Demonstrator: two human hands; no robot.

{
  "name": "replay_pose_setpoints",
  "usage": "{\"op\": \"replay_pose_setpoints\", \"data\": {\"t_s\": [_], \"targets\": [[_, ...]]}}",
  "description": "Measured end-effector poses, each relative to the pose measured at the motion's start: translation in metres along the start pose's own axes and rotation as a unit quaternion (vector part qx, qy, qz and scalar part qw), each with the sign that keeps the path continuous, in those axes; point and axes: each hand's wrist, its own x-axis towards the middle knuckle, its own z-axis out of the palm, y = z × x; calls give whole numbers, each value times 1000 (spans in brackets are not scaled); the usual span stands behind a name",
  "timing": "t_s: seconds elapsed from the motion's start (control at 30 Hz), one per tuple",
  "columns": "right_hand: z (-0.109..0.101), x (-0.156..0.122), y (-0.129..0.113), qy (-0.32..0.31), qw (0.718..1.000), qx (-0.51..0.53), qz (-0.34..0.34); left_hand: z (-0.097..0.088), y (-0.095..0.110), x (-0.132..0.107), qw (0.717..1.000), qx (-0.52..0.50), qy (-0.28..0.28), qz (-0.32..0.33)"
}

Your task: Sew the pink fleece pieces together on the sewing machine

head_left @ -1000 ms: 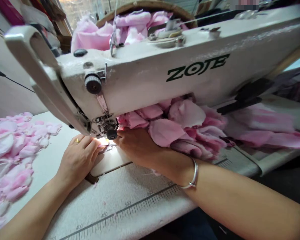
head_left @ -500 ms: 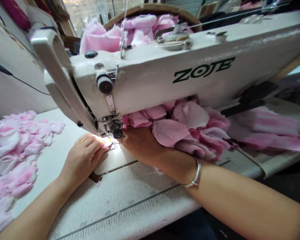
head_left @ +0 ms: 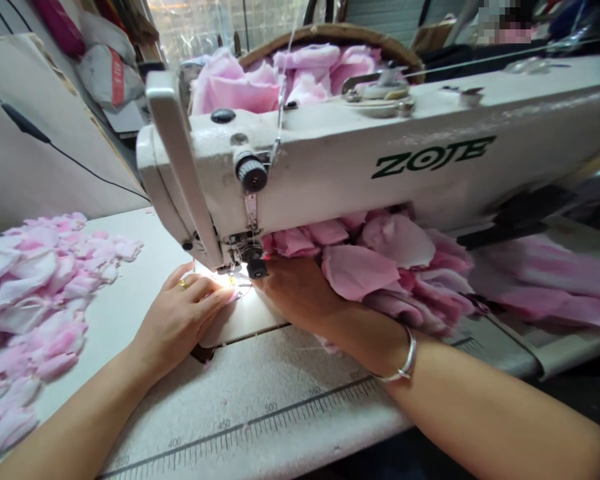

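Observation:
A white ZOJE sewing machine (head_left: 360, 167) stands across the table. My left hand (head_left: 180, 320) lies flat on the bed left of the needle (head_left: 233, 277), fingers together, pressing a small pink fabric piece I can barely see under the lamp glare. My right hand (head_left: 300, 293) rests just right of the presser foot, fingers curled down on the pink petal-shaped fabric (head_left: 380, 267) bunched under the machine arm. A silver bangle sits on my right wrist, a gold ring on my left hand.
A heap of loose pink petal pieces (head_left: 35, 300) covers the table's left side. A round basket (head_left: 330, 60) of pink fabric stands behind the machine. More pink fabric (head_left: 545, 280) trails off to the right. A printed ruler (head_left: 260, 413) runs along the front edge.
The view has shifted, so machine and hands appear further right and lower. Both hands stay at the needle, the left fingers edging slightly toward it.

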Motion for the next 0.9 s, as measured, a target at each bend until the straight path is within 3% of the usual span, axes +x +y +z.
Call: {"op": "replay_pose_setpoints", "data": {"t_s": [0.33,0.9], "targets": [[0,-2,1,-2,1000,-7,3,-3,6,1,997,-13,-69,-16],[-3,-5,4,-10,999,31,-5,6,2,7,997,-37,35,-54]]}}
